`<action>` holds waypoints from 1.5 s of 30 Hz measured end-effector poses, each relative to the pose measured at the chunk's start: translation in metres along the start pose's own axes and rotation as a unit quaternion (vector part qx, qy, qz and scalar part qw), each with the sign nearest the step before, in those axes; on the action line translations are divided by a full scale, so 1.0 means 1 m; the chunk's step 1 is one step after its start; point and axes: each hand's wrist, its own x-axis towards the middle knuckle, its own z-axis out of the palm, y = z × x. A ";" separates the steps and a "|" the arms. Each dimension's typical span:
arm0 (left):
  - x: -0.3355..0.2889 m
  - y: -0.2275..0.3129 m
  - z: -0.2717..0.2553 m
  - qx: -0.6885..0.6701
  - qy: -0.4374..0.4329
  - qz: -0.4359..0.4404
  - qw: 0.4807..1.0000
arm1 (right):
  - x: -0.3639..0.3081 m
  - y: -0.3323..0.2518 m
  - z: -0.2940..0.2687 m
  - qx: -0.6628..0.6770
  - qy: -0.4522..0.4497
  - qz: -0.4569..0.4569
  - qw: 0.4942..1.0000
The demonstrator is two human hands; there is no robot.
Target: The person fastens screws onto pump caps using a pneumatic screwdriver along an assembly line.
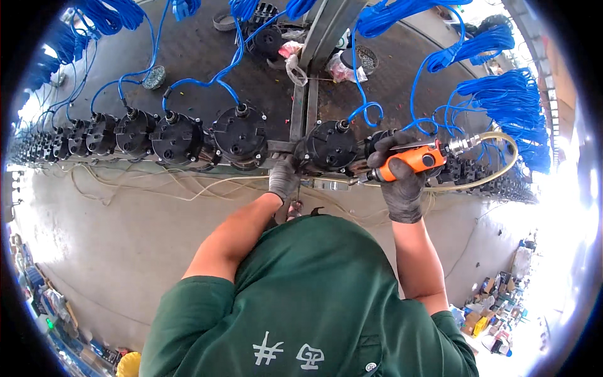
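Note:
My right hand (402,185), in a dark grey glove, grips an orange pneumatic screwdriver (411,161). Its bit end points left, close to a round black housing (331,146) with screws around its rim. A clear air hose (516,157) curls from the tool's metal coupling (463,144). My left hand (284,178), gloved in grey, is at the bench edge between that housing and another black housing (240,137). Its fingers are partly hidden under the edge, so what they hold does not show. Blue cables (233,63) run up from the tops of the housings.
More black housings (176,139) line the bench edge on both sides. Coiled blue cable bundles (505,94) hang at the far side. A metal post (320,44) rises mid-bench, beside bowls of small parts (366,60) and plastic bags (344,66). Loose hoses (144,183) trail below the edge.

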 end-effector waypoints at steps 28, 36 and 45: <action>0.025 0.020 -0.039 -0.013 -0.116 -0.098 0.988 | 0.006 0.083 0.056 -0.092 0.001 -0.019 0.996; 0.027 0.018 -0.032 0.009 -0.109 -0.065 0.992 | 0.023 0.080 0.034 -0.215 -0.239 0.076 0.944; 0.034 0.031 -0.054 -0.064 -0.225 -0.150 0.961 | 0.028 0.094 0.038 -0.191 -0.102 0.068 0.974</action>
